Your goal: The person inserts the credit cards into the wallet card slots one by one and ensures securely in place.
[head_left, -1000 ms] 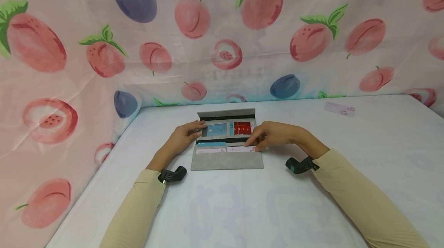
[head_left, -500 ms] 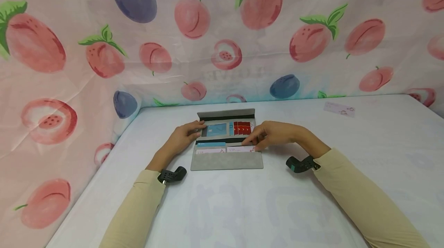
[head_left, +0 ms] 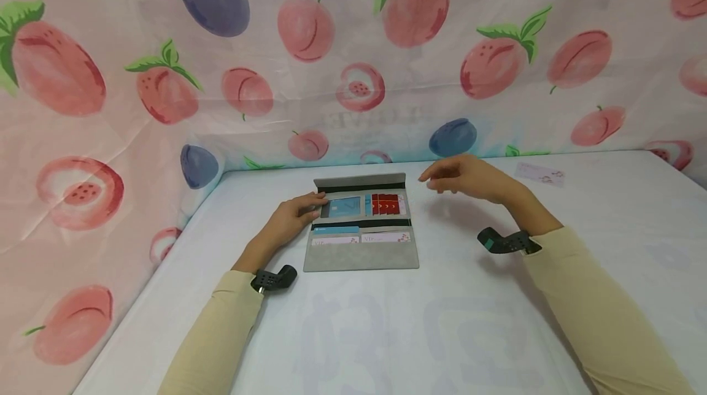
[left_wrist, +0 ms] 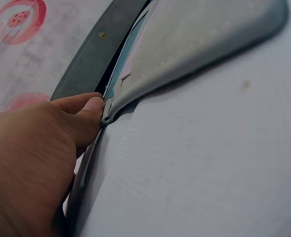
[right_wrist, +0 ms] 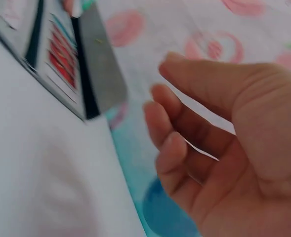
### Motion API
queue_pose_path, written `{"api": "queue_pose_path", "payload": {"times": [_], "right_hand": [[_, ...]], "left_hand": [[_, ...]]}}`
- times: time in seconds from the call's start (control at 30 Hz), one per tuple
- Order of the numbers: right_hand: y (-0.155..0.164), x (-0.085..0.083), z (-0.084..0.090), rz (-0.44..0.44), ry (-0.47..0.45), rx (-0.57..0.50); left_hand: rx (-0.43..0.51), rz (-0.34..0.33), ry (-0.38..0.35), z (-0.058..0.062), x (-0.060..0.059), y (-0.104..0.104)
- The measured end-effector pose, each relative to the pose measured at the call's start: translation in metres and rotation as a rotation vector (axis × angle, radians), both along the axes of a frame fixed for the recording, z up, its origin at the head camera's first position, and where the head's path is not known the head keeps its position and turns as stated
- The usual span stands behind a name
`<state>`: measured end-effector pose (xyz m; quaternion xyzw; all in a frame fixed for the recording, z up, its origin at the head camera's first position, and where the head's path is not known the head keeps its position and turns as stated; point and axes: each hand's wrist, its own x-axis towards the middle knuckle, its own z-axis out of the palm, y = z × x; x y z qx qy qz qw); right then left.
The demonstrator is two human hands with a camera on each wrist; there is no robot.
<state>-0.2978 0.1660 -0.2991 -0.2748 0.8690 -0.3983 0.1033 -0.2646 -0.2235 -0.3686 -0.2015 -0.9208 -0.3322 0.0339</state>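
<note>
Your left hand (head_left: 289,221) lies low on the white table (head_left: 497,321), forearm angled in from the lower left, with the fingers straight and together, pressing on the left edge of the open grey card wallet (head_left: 361,257). In the left wrist view your thumb (left_wrist: 88,106) rests right against the wallet's (left_wrist: 194,44) corner where the flaps meet.

The wallet lies flat near the middle of the table, toward the far side, opened out. Its long axis runs left to right across your view, and the top flap points away from you toward the fruit-print cloth (head_left: 353,57). Inside you can see 2 rows of pockets: a blue card (head_left: 342,206) and a red card (head_left: 385,203) in the upper row, and 2 pale cards (head_left: 385,237) in the lower row (their print is too small to read).

Your right hand (head_left: 461,177) hovers above the table, just beyond the wallet's upper right corner and clear of it, wrist raised. Its fingers (right_wrist: 172,143) are loosely curled, slightly apart, and hold nothing. Farther right, near the cloth, a small pale card (head_left: 540,173) lies alone on the table.
</note>
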Motion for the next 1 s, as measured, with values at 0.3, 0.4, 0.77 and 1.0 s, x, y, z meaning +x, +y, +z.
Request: {"api": "queue_pose_path", "payload": {"times": [0.3,0.4,0.77,1.0], "right_hand": [[0.059,-0.009,-0.003,-0.379,0.112,-0.101],[0.081,-0.011,-0.007,-0.464,0.112,-0.119],[0.136,-0.009,-0.032,-0.632,0.068,-0.003],[0.16,-0.005,-0.054,-0.761,0.087,0.05]], "left_hand": [[-0.003,-0.001,0.0,-0.001,0.001,-0.001],[-0.002,-0.005,0.007,-0.002,0.0,-0.001],[-0.007,0.0,0.015,-0.003,0.0,-0.001],[-0.007,-0.011,0.019,-0.004,0.0,-0.001]]}}
